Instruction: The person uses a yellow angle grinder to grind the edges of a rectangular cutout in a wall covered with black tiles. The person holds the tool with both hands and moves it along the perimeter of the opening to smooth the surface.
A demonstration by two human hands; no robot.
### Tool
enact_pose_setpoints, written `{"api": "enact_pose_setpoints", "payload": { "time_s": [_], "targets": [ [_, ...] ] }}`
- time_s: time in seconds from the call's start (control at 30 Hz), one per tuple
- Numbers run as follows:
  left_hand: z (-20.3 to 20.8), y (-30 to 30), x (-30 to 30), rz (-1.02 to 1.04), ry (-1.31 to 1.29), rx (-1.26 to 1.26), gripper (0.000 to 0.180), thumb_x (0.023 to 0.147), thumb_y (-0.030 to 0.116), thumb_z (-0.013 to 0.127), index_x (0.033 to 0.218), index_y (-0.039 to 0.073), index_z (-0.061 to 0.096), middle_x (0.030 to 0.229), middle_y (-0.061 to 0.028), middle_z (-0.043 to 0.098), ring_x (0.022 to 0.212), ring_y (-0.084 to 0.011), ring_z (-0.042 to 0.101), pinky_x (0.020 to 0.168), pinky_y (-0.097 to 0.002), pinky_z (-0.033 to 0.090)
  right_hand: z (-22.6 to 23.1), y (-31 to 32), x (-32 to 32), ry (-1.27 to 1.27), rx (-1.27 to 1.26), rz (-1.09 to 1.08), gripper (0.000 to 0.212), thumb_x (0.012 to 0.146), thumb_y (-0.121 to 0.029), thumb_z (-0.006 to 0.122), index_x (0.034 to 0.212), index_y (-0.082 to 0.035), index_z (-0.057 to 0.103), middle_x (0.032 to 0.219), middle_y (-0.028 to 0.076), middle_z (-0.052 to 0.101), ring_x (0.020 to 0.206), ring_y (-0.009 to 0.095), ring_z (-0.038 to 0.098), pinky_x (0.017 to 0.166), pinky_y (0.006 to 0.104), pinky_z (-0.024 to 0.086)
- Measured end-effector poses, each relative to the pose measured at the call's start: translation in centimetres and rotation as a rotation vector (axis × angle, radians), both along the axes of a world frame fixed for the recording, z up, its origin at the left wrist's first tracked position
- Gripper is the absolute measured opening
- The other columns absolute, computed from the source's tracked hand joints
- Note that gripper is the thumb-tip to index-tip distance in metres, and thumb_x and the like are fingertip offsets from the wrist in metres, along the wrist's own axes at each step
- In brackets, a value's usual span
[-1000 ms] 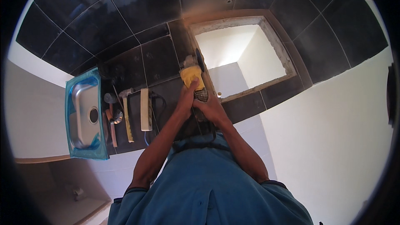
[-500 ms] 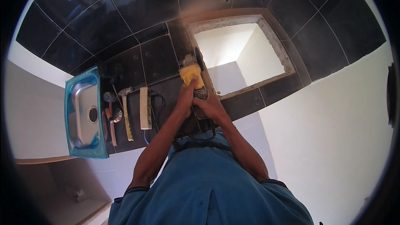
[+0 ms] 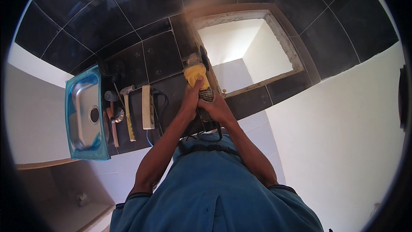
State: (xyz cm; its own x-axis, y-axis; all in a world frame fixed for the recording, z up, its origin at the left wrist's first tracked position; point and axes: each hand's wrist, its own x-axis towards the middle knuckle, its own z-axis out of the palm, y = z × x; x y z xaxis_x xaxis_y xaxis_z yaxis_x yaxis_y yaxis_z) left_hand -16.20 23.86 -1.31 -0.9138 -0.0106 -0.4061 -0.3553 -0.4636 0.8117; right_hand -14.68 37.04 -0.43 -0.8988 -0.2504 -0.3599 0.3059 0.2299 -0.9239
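Both hands, left and right, gripped a yellow angle grinder at the square cutout's left edge; hammer, steel sink lay left.

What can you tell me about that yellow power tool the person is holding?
The grinder is a hand-held power tool with a yellow body, a dark disc and guard at its far end, and a darker rear grip. It looks like plastic and metal. It points away from the person, its disc at the left edge of the square cutout in the black tiled counter. The left hand and right hand both clasp its rear. A dark cord hangs below.
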Motion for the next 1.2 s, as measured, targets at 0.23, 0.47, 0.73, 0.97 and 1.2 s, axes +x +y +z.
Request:
{"api": "enact_pose_setpoints", "payload": {
  "time_s": [0.23, 0.47, 0.73, 0.97, 1.2],
  "targets": [
    [0.1, 0.7, 1.5, 0.012, -0.047, -0.015, 0.045, 0.103, 0.043, 0.063, 0.129, 0.006, 0.059, 0.111, -0.0043, 0.068, 0.097, -0.0149, 0.069, 0.084, -0.0317, 0.055, 0.3, 0.6, 1.6, -0.029, 0.049, -0.006, 0.074, 0.079, -0.043, 0.079, 0.130, 0.005, 0.057, 0.119, 0.025, 0.069, 0.112, 0.035, 0.070, 0.097, 0.0418, 0.053],
    [0.3, 0.6, 1.9, 0.008, -0.022, 0.008, 0.045, 0.103, 0.042, 0.063, 0.129, 0.006, 0.059, 0.110, -0.0038, 0.068, 0.097, -0.0140, 0.068, 0.085, -0.0310, 0.054, 1.7, 0.7, 1.8, -0.052, 0.087, -0.010, 0.078, 0.078, -0.043, 0.078, 0.132, 0.007, 0.055, 0.122, 0.026, 0.068, 0.112, 0.036, 0.069, 0.097, 0.0416, 0.053],
    [0.4, 0.9, 2.5, 0.015, -0.042, -0.001, 0.047, 0.103, 0.042, 0.064, 0.132, 0.006, 0.057, 0.110, -0.0045, 0.068, 0.097, -0.0157, 0.069, 0.086, -0.0324, 0.055, 0.3, 1.0, 2.4, -0.051, 0.071, 0.004, 0.077, 0.078, -0.043, 0.077, 0.132, 0.007, 0.055, 0.119, 0.025, 0.070, 0.111, 0.035, 0.070, 0.096, 0.0410, 0.053],
    [0.2, 0.9, 2.5, 0.010, -0.039, -0.025, 0.046, 0.104, 0.042, 0.063, 0.130, 0.004, 0.059, 0.110, -0.0049, 0.068, 0.096, -0.0151, 0.069, 0.084, -0.0319, 0.055, 1.4, 1.0, 2.8, -0.050, 0.099, 0.005, 0.077, 0.078, -0.043, 0.079, 0.133, 0.006, 0.055, 0.120, 0.024, 0.070, 0.111, 0.035, 0.070, 0.097, 0.0415, 0.053],
    [0.9, 1.4, 3.7, 0.008, -0.028, 0.022, 0.044, 0.104, 0.042, 0.064, 0.127, 0.005, 0.059, 0.108, -0.0045, 0.068, 0.094, -0.0139, 0.068, 0.082, -0.0313, 0.055, 1.6, 1.3, 3.9, -0.045, 0.075, -0.014, 0.074, 0.078, -0.043, 0.078, 0.132, 0.004, 0.056, 0.118, 0.023, 0.070, 0.110, 0.035, 0.070, 0.096, 0.0419, 0.053]
  ]
}}
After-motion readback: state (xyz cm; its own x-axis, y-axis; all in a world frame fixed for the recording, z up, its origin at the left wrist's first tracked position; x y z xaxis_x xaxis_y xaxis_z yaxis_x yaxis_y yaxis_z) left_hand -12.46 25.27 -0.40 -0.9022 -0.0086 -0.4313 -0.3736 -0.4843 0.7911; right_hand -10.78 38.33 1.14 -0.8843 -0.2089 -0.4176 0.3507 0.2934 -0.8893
